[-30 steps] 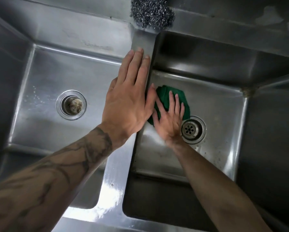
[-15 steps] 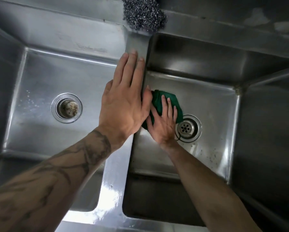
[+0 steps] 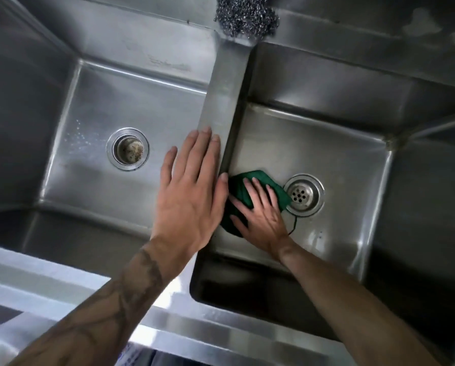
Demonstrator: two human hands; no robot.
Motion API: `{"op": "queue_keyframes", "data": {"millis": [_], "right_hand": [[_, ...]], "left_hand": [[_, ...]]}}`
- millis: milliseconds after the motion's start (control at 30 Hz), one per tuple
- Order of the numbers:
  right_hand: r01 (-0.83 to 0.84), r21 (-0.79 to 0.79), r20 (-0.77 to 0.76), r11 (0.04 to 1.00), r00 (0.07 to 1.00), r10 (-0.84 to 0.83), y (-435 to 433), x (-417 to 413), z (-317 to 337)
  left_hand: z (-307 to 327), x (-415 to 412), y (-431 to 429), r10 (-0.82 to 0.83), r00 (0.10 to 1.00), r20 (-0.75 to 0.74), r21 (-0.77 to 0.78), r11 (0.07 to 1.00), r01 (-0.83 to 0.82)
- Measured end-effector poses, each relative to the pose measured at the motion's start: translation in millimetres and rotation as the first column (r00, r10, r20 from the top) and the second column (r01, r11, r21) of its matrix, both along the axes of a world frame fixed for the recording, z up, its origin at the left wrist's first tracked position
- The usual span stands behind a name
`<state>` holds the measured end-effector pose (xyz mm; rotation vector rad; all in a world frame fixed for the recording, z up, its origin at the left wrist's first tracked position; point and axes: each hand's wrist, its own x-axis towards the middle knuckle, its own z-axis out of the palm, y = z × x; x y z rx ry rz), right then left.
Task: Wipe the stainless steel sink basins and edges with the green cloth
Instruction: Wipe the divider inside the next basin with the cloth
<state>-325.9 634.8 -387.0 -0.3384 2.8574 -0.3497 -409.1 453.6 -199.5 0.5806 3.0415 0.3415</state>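
Green cloth [image 3: 250,180], silver-grey sink [image 3: 226,83], tattooed forearm [image 3: 121,294].

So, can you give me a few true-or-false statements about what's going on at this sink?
1. The right hand presses the green cloth onto the right basin floor. True.
2. The left hand grips the steel wool. False: it lies flat on the divider; the steel wool sits at the back edge.
3. The cloth fully covers the right drain. False: the drain shows beside it, the cloth only reaching its rim.
4. The left basin has a drain too. True.
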Motion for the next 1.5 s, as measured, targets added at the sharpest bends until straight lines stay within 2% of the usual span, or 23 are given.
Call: {"op": "queue_keyframes", "data": {"millis": [100,200,267,533,700,800,1000,1133,1267,1500], "right_hand": [[-0.022,-0.024,-0.002,0.999,1.000,0.022,-2.9,6.8,3.2],[-0.246,-0.023,0.009,0.969,0.969,0.246,37.5,40.4,3.8],[-0.334,-0.009,0.029,0.943,0.942,0.334,63.7,63.0,4.5],[-0.370,-0.077,0.054,0.926,0.925,0.375,-1.7,26.1,-2.8],[-0.475,-0.055,0.040,0.879,0.878,0.477,52.5,56.9,0.4],[-0.469,-0.042,0.054,0.882,0.880,0.471,60.0,61.7,1.0],[-0.404,-0.080,0.087,0.911,0.908,0.410,-5.3,37.4,-1.2],[-0.473,-0.047,0.088,0.880,0.875,0.476,47.7,60.5,2.9],[-0.457,0.000,0.087,0.889,0.886,0.456,100.4,88.1,6.0],[-0.352,-0.025,0.070,0.936,0.933,0.353,18.2,44.8,0.5]], "left_hand": [[-1.0,29.7,-9.6,-0.001,1.000,0.014,-0.040,0.999,0.002],[-1.2,28.2,-7.7,0.009,1.000,0.011,-0.045,0.999,-0.008],[-0.7,28.2,-6.2,0.006,1.000,0.012,-0.052,0.999,-0.006],[-2.8,28.8,-6.7,0.010,1.000,0.017,-0.062,0.998,-0.009],[-2.8,29.3,-8.1,0.003,1.000,0.024,-0.065,0.998,-0.002],[-3.3,28.8,-8.4,0.001,1.000,0.022,-0.067,0.998,0.000],[-2.4,27.8,-7.2,0.009,1.000,0.019,-0.066,0.998,-0.008],[-2.3,28.7,-8.7,0.006,1.000,0.016,-0.057,0.998,-0.005],[-2.7,28.7,-8.2,0.010,1.000,-0.013,-0.034,0.999,-0.010],[-2.5,28.3,-7.7,0.015,1.000,-0.016,-0.039,0.999,-0.016]]}}
